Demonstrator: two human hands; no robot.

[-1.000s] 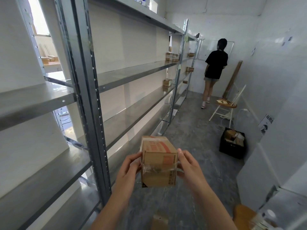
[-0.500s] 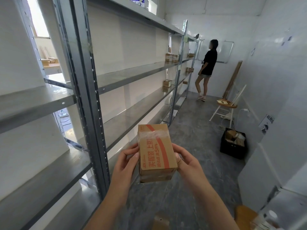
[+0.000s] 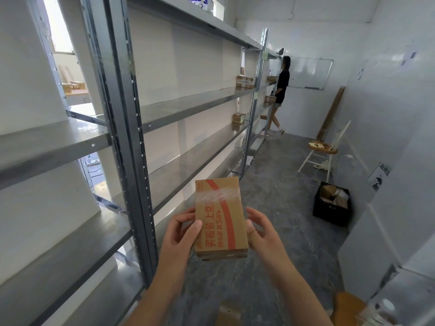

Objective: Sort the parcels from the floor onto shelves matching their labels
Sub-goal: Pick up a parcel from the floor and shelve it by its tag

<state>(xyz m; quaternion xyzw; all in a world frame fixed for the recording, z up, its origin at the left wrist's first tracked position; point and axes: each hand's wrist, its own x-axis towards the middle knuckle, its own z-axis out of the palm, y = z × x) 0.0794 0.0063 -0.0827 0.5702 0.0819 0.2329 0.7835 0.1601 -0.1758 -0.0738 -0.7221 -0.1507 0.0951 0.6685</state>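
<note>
I hold a small brown cardboard parcel (image 3: 220, 220) with red print and clear tape at chest height, its broad printed face turned up towards me. My left hand (image 3: 181, 228) grips its left side with the thumb on top. My right hand (image 3: 260, 229) holds its right side. Grey metal shelves (image 3: 188, 107) run along my left, their near bays bare. A few small parcels (image 3: 244, 81) sit on the far end of the upper shelf, and one parcel (image 3: 239, 118) on the level below.
A black crate (image 3: 329, 209) of parcels stands on the grey floor at right. Beyond it is a white chair (image 3: 323, 149) with a wooden seat. Another person (image 3: 280, 90) stands at the far shelf end. A brown box (image 3: 228, 314) lies by my feet.
I have tipped the parcel so its long printed face points up at me and raised it slightly. The far person has walked left, up to the shelves.
</note>
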